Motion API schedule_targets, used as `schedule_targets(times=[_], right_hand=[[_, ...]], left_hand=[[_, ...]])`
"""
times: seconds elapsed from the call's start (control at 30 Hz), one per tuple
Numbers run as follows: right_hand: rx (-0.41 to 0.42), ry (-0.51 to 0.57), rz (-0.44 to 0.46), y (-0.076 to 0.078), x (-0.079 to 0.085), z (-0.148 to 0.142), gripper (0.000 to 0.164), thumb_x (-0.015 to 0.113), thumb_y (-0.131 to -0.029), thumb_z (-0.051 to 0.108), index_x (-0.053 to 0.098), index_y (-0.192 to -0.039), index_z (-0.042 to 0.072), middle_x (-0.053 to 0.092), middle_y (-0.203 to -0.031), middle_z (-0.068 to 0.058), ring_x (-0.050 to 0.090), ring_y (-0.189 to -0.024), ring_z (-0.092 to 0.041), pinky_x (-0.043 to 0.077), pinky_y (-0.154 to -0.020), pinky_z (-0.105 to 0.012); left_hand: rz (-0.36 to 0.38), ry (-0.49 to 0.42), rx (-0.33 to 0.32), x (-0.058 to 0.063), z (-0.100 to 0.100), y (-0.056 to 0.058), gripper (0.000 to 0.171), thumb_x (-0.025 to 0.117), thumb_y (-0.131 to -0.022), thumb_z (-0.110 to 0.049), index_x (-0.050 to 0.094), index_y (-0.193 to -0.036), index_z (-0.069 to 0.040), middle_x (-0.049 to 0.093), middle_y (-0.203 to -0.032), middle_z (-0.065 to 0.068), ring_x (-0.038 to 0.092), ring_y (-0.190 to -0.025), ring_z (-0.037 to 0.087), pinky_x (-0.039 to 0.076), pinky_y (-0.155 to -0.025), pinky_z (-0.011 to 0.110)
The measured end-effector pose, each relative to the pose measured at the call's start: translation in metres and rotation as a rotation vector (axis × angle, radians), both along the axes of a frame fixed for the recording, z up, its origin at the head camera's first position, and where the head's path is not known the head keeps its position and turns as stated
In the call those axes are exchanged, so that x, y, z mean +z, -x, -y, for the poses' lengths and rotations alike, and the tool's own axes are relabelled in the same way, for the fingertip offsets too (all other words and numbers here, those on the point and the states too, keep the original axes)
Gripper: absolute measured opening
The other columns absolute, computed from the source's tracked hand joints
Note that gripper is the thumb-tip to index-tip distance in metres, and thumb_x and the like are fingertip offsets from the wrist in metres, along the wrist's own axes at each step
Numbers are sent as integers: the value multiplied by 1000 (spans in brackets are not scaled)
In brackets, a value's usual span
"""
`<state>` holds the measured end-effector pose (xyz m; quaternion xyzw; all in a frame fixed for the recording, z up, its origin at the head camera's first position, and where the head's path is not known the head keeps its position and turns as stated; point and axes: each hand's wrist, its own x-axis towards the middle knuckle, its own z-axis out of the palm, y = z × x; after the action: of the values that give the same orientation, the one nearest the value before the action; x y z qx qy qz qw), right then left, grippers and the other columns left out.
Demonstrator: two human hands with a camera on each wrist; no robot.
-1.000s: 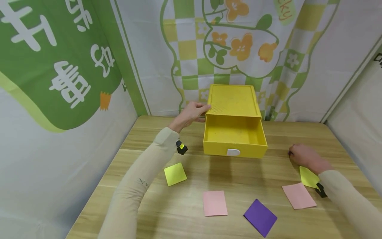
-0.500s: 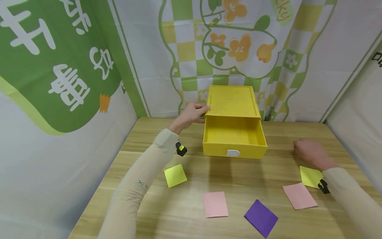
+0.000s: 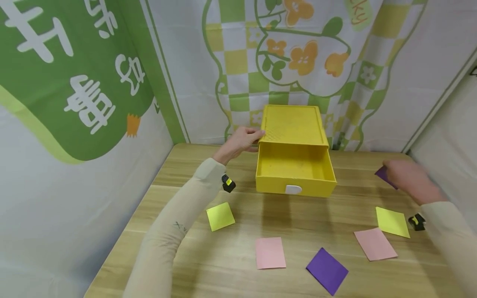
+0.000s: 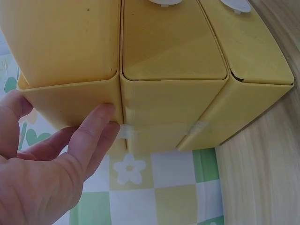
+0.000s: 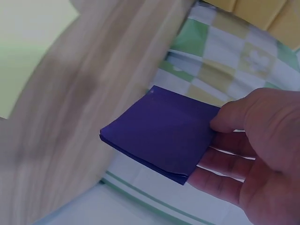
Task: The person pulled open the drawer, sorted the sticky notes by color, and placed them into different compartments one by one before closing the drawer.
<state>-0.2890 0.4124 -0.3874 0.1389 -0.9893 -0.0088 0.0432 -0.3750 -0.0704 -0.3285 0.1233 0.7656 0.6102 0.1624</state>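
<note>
Basically, head view: R hand (image 3: pixel 413 180) had moved farther R & back over the wood-grain table (image 3: pixel 320 231) vs ½ s earlier, & a folded purple paper square (image 3: pixel 386 177) now showed at its fingertips. A flat yellow paper square (image 3: pixel 393 222), partly covered by that wrist before, lay fully in sight, near a pink paper square (image 3: pixel 375 244). L hand (image 3: pixel 240 142) hadn't left the L side of a yellow plastic drawer cabinet (image 3: pixel 292 124). Its top drawer (image 3: pixel 270 185) was pulled out, yellow floor showing, white plastic tab (image 3: pixel 293 189) on front. Nearer the camera: 2nd purple square (image 3: pixel 327 271), 2nd pink square (image 3: pixel 270 253), 2nd yellow square (image 3: pixel 220 216), all apart.

L wrist view: thumb at the cabinet's top edge, fingers away from it, resting on the side wall; two lower drawers (image 4: pixel 173 42) were pushed in, contents hidden.

R wrist view: thumb & fingers were clamped on one edge of the folded purple paper square; couldn't tell if it touched the table.
</note>
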Motion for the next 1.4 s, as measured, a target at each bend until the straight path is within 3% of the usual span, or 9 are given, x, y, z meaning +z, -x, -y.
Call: schedule_targets(times=[0.13,0.37,0.67,0.9,1.17,1.4], right_hand=[[21,0,-63,-4,19,5,19,45,-89,0,57,-75,4,57,-63,-5,53,-59,-22,47,-50,-40],[25,-7,-142,-11,47,19,21,44,-90,2,48,-70,9,50,-60,-5,50,-57,-23,46,-46,-45],[122,35,-294,-25,85,53,22,51,-90,0,48,-70,10,43,-58,-1,40,-54,-19,35,-47,-33],[160,57,-317,-38,106,78,12,55,-92,1,66,-90,4,57,-67,-2,44,-56,-17,36,-48,-31],[247,74,-429,-50,131,103,13,62,-86,-3,69,-97,-2,68,-78,-13,60,-63,-26,51,-54,-47],[287,68,-477,-58,154,124,16,59,-89,0,70,-99,3,66,-77,-7,54,-62,-18,48,-55,-38]], left_hand=[[2,-2,0,1,-2,1,38,59,-100,-32,67,-119,0,54,-110,6,52,-98,17,60,-89,35],[4,-7,0,4,-4,1,42,59,-99,-31,64,-127,-1,53,-137,11,55,-119,23,59,-91,36],[11,-16,-1,3,-7,0,41,59,-99,-32,64,-126,-1,55,-129,12,56,-108,19,60,-89,35],[24,-14,6,1,-7,0,44,59,-99,-32,61,-131,-1,55,-133,12,57,-113,23,60,-90,36],[25,-11,9,-1,-7,1,43,59,-99,-33,63,-129,-1,55,-133,12,57,-111,21,60,-90,36],[24,-25,27,0,-5,0,42,60,-99,-31,63,-128,0,56,-132,12,59,-110,22,60,-91,37]])
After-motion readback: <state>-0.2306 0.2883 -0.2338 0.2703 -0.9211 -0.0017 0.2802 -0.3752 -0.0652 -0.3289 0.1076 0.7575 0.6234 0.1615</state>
